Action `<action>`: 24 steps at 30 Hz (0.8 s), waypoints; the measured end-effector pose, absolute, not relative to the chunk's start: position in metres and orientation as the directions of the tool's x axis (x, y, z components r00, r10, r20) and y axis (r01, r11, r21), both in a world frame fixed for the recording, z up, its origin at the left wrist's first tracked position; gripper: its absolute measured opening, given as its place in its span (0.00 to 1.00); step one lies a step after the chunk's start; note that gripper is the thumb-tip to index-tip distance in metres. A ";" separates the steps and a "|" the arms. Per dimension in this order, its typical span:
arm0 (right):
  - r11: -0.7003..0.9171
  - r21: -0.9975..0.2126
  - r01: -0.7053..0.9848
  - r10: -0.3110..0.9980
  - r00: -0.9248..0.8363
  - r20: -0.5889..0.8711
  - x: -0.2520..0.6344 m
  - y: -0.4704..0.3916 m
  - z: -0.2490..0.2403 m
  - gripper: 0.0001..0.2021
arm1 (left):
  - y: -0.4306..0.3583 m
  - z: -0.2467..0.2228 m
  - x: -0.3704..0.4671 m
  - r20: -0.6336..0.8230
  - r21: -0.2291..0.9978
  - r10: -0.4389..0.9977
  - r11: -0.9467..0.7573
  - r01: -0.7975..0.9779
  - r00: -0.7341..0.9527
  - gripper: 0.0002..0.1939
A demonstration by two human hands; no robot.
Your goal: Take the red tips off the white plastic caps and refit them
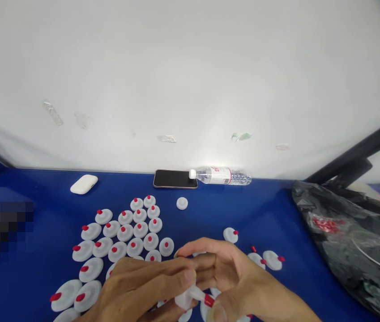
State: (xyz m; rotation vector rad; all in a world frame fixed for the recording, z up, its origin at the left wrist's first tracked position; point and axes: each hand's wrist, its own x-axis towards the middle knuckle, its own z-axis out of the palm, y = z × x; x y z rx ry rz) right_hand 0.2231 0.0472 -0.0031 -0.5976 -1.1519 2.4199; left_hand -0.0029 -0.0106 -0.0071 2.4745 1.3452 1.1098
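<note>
Left hand [143,286] closed, white cap [183,300] pinched by the thumb. Right hand [243,279] loosely curled, thumb at the red tip [209,300]; full closure cannot be determined. Cap located between both hands.

Along the wall [190,80], on the table [263,210], left to right: case [84,184], phone [172,178], bottle [221,175], its neck over the phone's right end. Before the phone, a lone disc [182,203]. Nearer and to the left, many discs [125,232]; to the right, a few more, a loose tip [253,248] beside them. Far right, a bag [344,264]. Between left hand [146,284] and right hand [235,275], a piece [183,299].
</note>
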 end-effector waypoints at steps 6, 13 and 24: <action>-0.613 -0.768 -0.188 0.505 -0.840 -0.197 0.221 0.044 -0.004 0.33 | -0.009 -0.002 -0.002 0.565 0.531 0.734 -0.673 0.516 0.377 0.27; -0.619 -0.765 -0.179 0.506 -0.836 -0.213 0.216 0.045 -0.003 0.33 | -0.011 0.001 0.000 0.541 0.575 0.764 -0.641 0.508 0.352 0.25; 0.260 -0.787 0.559 0.883 -0.467 -0.039 0.225 0.064 0.032 0.05 | 0.003 -0.003 -0.007 0.544 0.584 0.826 -0.497 0.642 0.145 0.11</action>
